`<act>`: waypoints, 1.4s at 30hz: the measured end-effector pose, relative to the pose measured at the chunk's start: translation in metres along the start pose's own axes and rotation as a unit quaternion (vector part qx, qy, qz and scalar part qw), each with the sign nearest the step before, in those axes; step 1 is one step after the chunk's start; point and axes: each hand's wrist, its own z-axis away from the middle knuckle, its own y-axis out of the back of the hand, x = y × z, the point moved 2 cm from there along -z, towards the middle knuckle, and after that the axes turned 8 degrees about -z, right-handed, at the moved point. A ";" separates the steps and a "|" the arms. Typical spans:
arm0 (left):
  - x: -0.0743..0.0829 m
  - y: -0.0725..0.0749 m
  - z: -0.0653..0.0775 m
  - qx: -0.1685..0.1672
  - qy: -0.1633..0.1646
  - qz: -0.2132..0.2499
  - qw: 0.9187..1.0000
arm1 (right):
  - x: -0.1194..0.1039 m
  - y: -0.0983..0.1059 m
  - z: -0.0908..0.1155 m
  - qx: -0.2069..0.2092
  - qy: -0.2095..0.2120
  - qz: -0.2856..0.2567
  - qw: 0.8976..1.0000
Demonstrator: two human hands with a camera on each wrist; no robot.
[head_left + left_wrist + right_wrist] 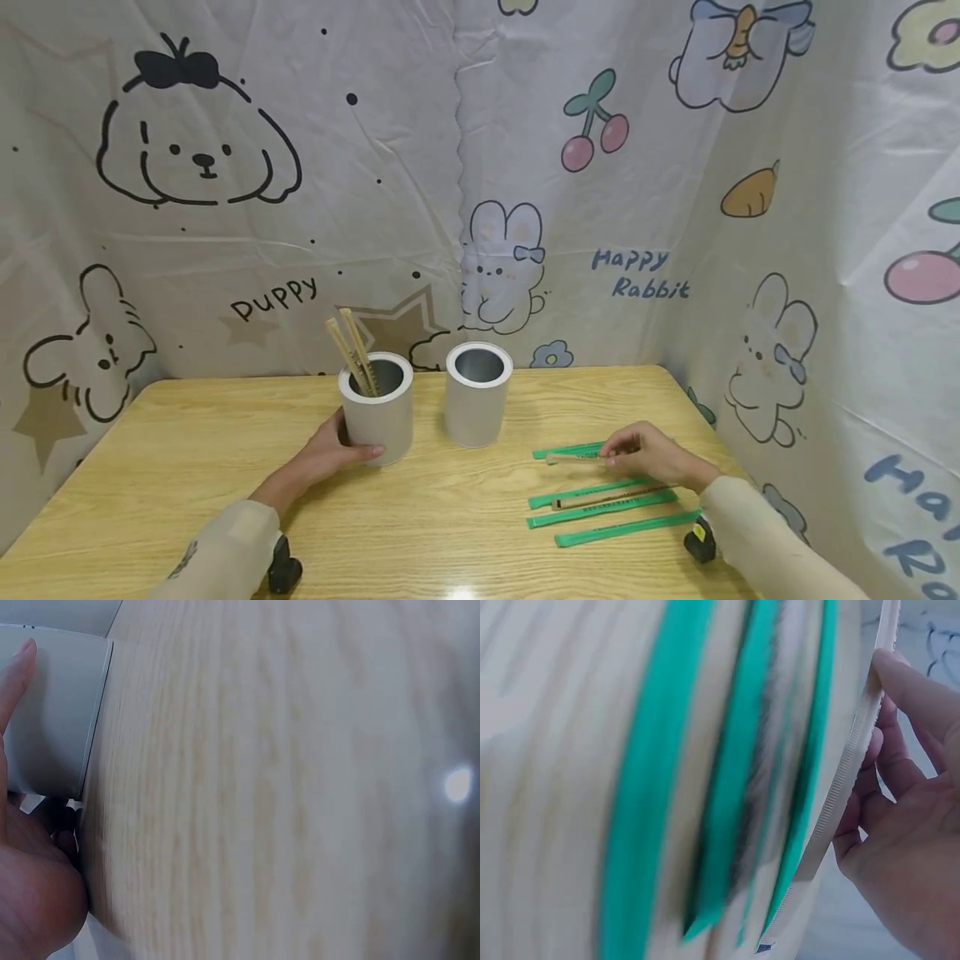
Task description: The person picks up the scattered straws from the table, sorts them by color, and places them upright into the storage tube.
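My left hand (326, 454) grips the left white cylindrical holder (381, 429) low on its side, the thumb across the front. Two slim tan sticks (352, 354) lean out of this holder's mouth. In the left wrist view the thumb lies along the holder's wall (64, 712). At the right, my right hand (648, 454) pinches a slim tan paper-wrapped stick (836, 791) between thumb and fingers, just over a green strip packet (551, 454). Another tan stick (592, 498) lies between green packets (630, 527) on the table.
A second white holder (477, 408) stands upright just right of the first, with no sticks showing above its rim. The wooden table (187, 467) meets a patterned cloth (390, 208) at the back and a cloth wall on the right.
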 end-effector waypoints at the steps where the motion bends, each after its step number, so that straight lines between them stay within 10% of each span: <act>1: 0.000 0.000 0.000 0.001 -0.002 0.002 1.000 | -0.004 -0.003 -0.003 0.002 0.000 -0.003 1.000; 21: 0.002 0.000 0.000 0.011 -0.009 0.005 1.000 | -0.111 -0.090 -0.100 -0.010 0.048 -0.126 0.991; 31: 0.001 -0.001 -0.001 0.006 -0.010 0.010 1.000 | -0.176 -0.120 -0.142 0.056 0.072 -0.206 0.974; 42: -0.001 0.001 -0.003 -0.002 -0.014 0.022 1.000 | -0.227 -0.135 -0.180 0.131 0.089 -0.356 0.921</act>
